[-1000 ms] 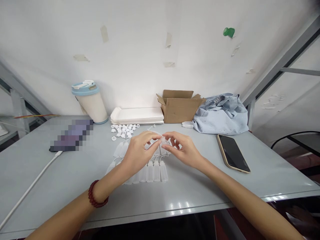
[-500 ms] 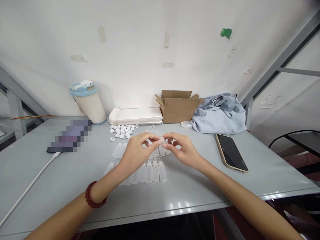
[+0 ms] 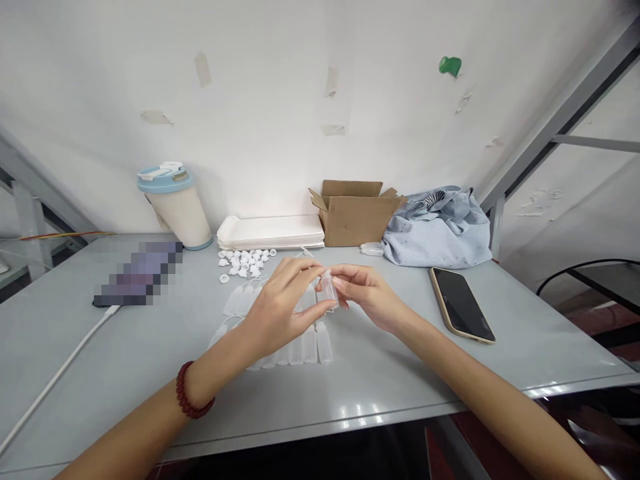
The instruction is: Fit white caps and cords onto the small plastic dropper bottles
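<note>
Between my two hands is a small translucent plastic bottle (image 3: 328, 291), tilted slightly, above the table. My left hand (image 3: 287, 300) has its fingers at the bottle's top and its thumb near the lower side. Thumb and fingers of my right hand (image 3: 367, 292) pinch the bottle from the right. Under and behind my left hand lie rows of similar bottles (image 3: 325, 343) with thin white loops, partly hidden. Beyond them is a heap of small white caps (image 3: 245, 260), with one cap (image 3: 224, 279) apart from the rest.
Along the wall stand a cream tumbler (image 3: 183, 213) with a blue lid, a stack of white envelopes (image 3: 270, 233), an open cardboard box (image 3: 357, 220) and a light blue cloth (image 3: 440, 233). A phone (image 3: 463, 305) lies at right; a blurred-out device (image 3: 140, 273) with a white cable (image 3: 60, 373) is at left.
The bottle has turned more upright, so its body now shows between my hands. My left fingers have moved onto its top, and the left thumb has shifted down its side.
</note>
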`<state>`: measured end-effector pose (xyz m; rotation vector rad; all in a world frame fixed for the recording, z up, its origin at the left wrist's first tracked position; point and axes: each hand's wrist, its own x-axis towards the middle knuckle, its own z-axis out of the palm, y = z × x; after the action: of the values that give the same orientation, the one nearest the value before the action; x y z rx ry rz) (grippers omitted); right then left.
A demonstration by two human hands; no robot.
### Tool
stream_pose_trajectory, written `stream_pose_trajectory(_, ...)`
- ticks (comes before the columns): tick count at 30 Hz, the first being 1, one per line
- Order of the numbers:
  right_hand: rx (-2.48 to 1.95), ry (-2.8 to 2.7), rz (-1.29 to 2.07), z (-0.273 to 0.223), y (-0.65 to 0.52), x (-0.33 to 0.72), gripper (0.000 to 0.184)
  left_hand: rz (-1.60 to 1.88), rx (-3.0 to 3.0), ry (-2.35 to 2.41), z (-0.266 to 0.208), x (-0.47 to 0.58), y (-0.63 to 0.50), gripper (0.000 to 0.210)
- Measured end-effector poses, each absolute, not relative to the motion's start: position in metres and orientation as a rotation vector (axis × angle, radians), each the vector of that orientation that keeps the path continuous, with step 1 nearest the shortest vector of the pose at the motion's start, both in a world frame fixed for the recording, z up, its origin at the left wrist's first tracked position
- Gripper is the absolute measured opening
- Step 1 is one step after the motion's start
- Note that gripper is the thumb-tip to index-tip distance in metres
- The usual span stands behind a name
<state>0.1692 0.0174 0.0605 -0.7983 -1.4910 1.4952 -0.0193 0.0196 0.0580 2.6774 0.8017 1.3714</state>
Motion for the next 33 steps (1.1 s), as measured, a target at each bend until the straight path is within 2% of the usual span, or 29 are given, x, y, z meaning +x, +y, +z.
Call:
stream_pose_trajectory(6, -0.777, -1.375, 1.613, 0.057, 0.019, 0.171, 0.02, 1.285, 2.88, 0.703, 0.055, -0.021, 0.023, 0.048)
stream_pose_trajectory(15, -0.797, -1.394, 1.558, 0.06, 0.019, 0.17, 0.029, 1.241, 2.926, 0.764, 0.054, -0.021, 0.021, 0.047)
stream_pose_trajectory(26, -1.085, -1.669, 1.177, 0.064, 0.012, 0.166, 0.026, 1.268, 2.962, 0.774, 0.053, -0.02, 0.021, 0.042)
stream_pose_trajectory(33, -1.099, -1.757, 1.263, 0.072, 0.013, 0.175, 0.023, 1.297, 2.882, 0.732, 0.053, -0.019, 0.019, 0.037)
